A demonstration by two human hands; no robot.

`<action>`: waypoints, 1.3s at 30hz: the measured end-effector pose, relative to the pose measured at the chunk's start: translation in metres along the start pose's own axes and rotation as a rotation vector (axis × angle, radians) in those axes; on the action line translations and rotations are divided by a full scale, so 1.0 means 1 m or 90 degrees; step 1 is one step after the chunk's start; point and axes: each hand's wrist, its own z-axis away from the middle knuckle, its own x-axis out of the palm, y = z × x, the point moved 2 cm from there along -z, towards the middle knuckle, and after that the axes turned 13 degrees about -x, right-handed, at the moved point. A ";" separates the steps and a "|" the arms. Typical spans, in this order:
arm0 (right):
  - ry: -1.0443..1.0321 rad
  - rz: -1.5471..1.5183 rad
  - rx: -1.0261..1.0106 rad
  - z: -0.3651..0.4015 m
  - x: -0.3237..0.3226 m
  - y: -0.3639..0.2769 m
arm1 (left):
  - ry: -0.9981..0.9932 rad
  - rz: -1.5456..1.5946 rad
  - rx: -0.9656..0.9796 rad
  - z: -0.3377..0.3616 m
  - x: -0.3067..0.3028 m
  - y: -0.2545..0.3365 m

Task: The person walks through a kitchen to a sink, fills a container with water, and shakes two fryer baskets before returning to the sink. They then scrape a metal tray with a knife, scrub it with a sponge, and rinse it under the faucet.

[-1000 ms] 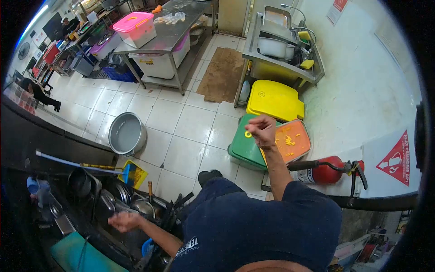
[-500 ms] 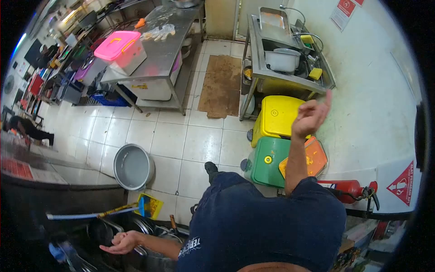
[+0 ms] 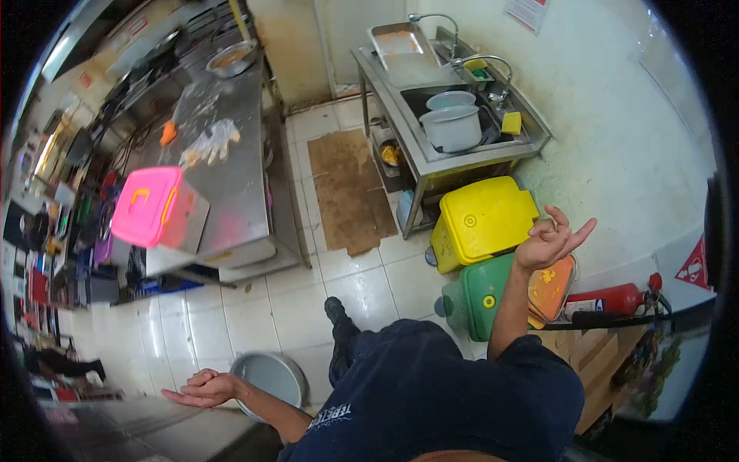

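Observation:
Low on the left, my left hand (image 3: 203, 389) is held out in the air with its index finger stretched and other fingers curled, holding nothing. A large round grey tub (image 3: 271, 379) stands on the floor just beyond it. On the right, my right hand (image 3: 553, 240) is raised, fingers apart and empty, in front of the wall. Near it are a yellow lidded bin (image 3: 486, 217), a green lidded bin (image 3: 481, 296) and an orange tray (image 3: 550, 285) with yellow bits on it.
A steel sink (image 3: 431, 158) holds white pots (image 3: 453, 129). The steel table (image 3: 239, 185) bears a pink-lidded box (image 3: 154, 206) and plastic gloves (image 3: 212, 145). Cardboard (image 3: 350, 191) lies on the tiles. A fire extinguisher (image 3: 612, 300) is at right. A person (image 3: 65, 363) is far left.
The view has shifted forward, bringing the sink and table closer. The grey tub now sits lower in view, beside my left hand. Both hands remain raised and empty.

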 end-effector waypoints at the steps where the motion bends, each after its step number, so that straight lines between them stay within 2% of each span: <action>1: 0.022 0.002 -0.003 0.007 0.012 0.002 | -0.041 0.049 -0.046 -0.002 0.024 -0.012; 4: 0.057 0.061 0.046 0.038 0.058 0.005 | -0.081 0.062 -0.095 -0.023 0.093 -0.030; 8: 0.000 0.008 0.235 0.098 0.126 0.025 | -0.124 0.068 -0.150 -0.066 0.155 -0.062; 10: 0.010 0.023 0.246 0.109 0.160 0.021 | -0.111 0.021 -0.186 -0.076 0.187 -0.072; 13: -0.014 0.060 0.260 0.115 0.182 0.038 | -0.158 0.011 -0.191 -0.080 0.230 -0.099; 16: -0.038 0.081 0.280 0.107 0.196 0.073 | -0.227 0.033 -0.235 -0.066 0.277 -0.122; 19: -0.094 0.129 0.331 0.094 0.207 0.125 | -0.313 -0.002 -0.219 -0.054 0.320 -0.148; 21: -0.156 0.199 0.377 0.075 0.217 0.170 | -0.313 -0.026 -0.251 -0.044 0.349 -0.154; 24: -0.195 0.279 0.369 0.034 0.220 0.263 | -0.290 -0.008 -0.289 -0.027 0.391 -0.170; 26: -0.239 0.388 0.364 0.002 0.218 0.343 | -0.293 -0.015 -0.288 -0.012 0.418 -0.185; 28: -0.260 0.470 0.343 -0.013 0.204 0.443 | -0.357 -0.071 -0.257 0.011 0.455 -0.200; 30: -0.404 0.679 0.244 -0.024 0.184 0.540 | -0.363 -0.118 -0.268 0.049 0.503 -0.188; 31: -0.405 0.686 0.257 -0.032 0.174 0.581 | -0.408 -0.121 -0.290 0.062 0.524 -0.194; 33: -0.627 0.881 0.388 -0.044 0.158 0.659 | -0.483 -0.129 -0.297 0.085 0.565 -0.200; 34: -0.632 0.883 0.405 -0.052 0.155 0.693 | -0.491 -0.141 -0.291 0.099 0.587 -0.195; 36: -0.303 0.977 0.503 -0.048 0.137 0.731 | -0.537 -0.140 -0.259 0.126 0.625 -0.182; 37: -0.311 0.983 0.522 -0.041 0.135 0.745 | -0.545 -0.150 -0.234 0.134 0.641 -0.181; 39: 0.172 0.954 0.589 -0.042 0.158 0.742 | -0.570 -0.155 -0.217 0.147 0.664 -0.179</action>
